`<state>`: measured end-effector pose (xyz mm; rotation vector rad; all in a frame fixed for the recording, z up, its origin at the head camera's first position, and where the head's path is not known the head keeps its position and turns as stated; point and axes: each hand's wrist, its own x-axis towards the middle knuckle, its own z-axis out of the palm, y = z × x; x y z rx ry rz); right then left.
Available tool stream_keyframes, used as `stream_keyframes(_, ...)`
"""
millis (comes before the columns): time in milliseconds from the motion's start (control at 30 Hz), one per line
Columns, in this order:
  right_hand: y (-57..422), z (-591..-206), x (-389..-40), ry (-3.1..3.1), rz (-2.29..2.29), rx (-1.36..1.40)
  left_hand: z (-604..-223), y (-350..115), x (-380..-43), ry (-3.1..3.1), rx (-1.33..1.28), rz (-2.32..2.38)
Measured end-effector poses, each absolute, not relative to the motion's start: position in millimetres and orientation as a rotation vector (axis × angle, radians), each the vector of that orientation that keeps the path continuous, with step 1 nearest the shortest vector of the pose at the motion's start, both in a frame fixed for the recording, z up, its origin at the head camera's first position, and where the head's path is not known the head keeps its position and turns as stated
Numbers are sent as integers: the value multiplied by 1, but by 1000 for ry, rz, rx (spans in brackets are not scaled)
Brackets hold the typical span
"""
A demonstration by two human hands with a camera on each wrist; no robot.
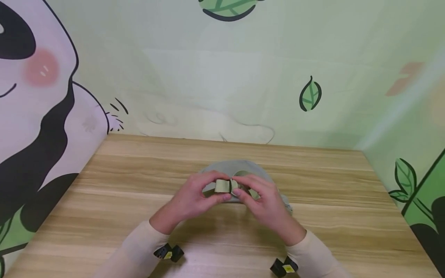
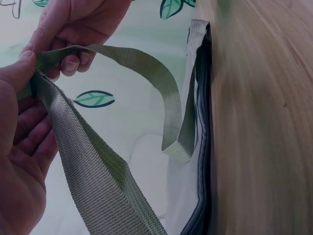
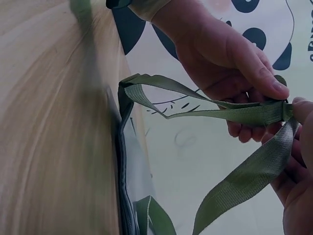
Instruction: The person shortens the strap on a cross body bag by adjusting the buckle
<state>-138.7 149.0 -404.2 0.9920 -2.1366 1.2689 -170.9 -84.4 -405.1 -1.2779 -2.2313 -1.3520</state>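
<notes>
Both hands meet over a grey bag (image 1: 248, 166) that lies flat on the wooden table. My left hand (image 1: 192, 197) pinches a grey-green webbing strap (image 1: 222, 186) between thumb and fingers. From the other side, my right hand (image 1: 264, 199) pinches the strap right beside a narrow dark band across it; what this band is, I cannot tell. Lengths of strap loop from the hands down to the bag, clear in the left wrist view as a raised webbing loop (image 2: 168, 93). A dark zipper (image 2: 203, 161) runs along the bag's edge.
The wooden tabletop (image 1: 139, 166) reaches back to a pale green wall covering (image 1: 194, 77) with printed leaves. A panda print (image 1: 52, 116) covers the left side. Small black devices sit at both wrists, one by the left sleeve (image 1: 139, 243).
</notes>
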Motion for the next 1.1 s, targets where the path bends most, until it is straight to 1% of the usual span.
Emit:
stream_keyframes(400,149,-407,-143,-2111,1173,1065,-406,-85,-171,-2150,-1307,-1388)
stream_keyframes(800,148,-408,-141,-2164,1122,1023,-407,-86,-171,-2127,-1313,-1367)
stream_keyframes(1100,146,-402,-138,-2192,1010,1047,-405,-87,-171,-2169,-1315,-1347)
